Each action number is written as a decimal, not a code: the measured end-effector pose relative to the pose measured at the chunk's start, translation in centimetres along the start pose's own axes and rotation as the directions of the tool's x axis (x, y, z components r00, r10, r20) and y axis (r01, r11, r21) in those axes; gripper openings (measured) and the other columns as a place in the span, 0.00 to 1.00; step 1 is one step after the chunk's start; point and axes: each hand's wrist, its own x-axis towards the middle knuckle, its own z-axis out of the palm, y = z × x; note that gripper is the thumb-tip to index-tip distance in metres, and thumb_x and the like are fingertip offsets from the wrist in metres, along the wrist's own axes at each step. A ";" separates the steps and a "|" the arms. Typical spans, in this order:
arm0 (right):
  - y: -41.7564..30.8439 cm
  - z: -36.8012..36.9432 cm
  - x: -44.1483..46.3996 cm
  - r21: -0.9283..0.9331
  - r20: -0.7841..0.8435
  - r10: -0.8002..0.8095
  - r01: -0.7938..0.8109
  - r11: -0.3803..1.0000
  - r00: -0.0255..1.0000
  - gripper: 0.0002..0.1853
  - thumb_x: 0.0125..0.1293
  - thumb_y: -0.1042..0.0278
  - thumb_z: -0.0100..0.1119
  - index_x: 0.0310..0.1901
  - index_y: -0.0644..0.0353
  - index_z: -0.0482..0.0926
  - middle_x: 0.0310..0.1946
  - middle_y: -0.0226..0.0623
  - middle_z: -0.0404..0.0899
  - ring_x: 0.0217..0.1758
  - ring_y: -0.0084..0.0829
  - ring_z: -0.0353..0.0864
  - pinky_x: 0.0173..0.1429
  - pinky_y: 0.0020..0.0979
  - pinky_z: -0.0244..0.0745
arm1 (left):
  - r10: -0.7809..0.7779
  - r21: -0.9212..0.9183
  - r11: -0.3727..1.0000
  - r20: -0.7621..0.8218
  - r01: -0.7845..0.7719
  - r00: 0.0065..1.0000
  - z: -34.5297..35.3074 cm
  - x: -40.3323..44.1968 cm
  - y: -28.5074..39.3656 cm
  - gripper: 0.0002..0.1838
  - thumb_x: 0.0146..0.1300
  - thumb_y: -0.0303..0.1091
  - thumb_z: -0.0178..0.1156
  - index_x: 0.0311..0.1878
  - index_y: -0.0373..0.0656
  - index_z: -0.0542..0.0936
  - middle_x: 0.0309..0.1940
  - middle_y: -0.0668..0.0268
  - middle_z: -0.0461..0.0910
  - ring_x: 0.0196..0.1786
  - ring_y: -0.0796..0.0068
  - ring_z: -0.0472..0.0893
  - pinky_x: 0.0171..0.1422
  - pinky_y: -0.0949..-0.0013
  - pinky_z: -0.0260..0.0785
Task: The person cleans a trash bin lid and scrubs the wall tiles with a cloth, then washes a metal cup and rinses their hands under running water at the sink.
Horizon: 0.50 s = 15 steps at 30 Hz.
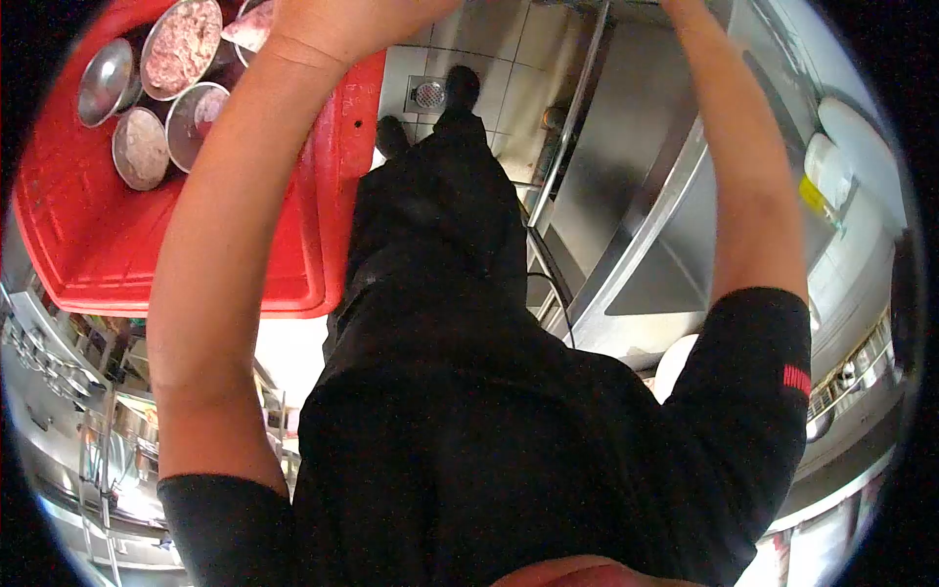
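My left hand (362,22) reaches over the inner edge of a red plastic tub or cart (331,264); its fingers are cut off by the top of the view. Beyond my left forearm, several metal bowls stand in the red tub. One large bowl (181,49) holds a pale pink, lumpy food like minced meat. A smaller bowl (140,149) has a whitish-pink content, and another bowl (196,117) is partly covered by my arm. My right forearm (748,166) stretches up over a steel surface, with the hand beyond the top edge.
On the right is a stainless steel counter or sink unit (636,127) with a metal frame leg (572,108). White dishes (861,132) lie at the far right. A round drain (428,95) sits in the tiled floor near my shoes. Shelving (108,430) stands at lower left.
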 end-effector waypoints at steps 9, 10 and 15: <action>-7.3 24.4 -18.0 -0.250 0.705 0.139 0.060 0.966 0.696 0.19 0.67 0.60 0.60 0.56 0.59 0.83 0.57 0.48 0.82 0.62 0.47 0.82 0.59 0.48 0.79 | 0.236 0.143 0.966 -0.135 -0.217 0.962 1.3 -0.7 -2.0 0.07 0.59 0.30 0.63 0.34 0.39 0.75 0.28 0.56 0.75 0.33 0.50 0.79 0.37 0.55 0.71; -9.7 24.4 -21.4 -0.215 0.748 0.112 0.079 0.973 0.654 0.19 0.67 0.60 0.59 0.56 0.59 0.83 0.57 0.48 0.82 0.62 0.47 0.82 0.59 0.48 0.79 | 0.217 0.140 0.970 -0.120 -0.200 0.969 0.9 -0.7 -1.7 0.08 0.59 0.30 0.63 0.34 0.39 0.74 0.29 0.56 0.75 0.33 0.49 0.79 0.36 0.54 0.71; -18.1 21.9 -33.1 -0.029 0.857 -0.027 0.100 0.995 0.514 0.18 0.68 0.61 0.59 0.54 0.58 0.84 0.55 0.47 0.83 0.61 0.47 0.83 0.58 0.48 0.80 | 0.034 -0.022 0.999 -0.113 -0.037 0.993 0.9 -0.5 -1.3 0.08 0.59 0.31 0.62 0.33 0.40 0.72 0.29 0.56 0.74 0.33 0.49 0.79 0.34 0.53 0.71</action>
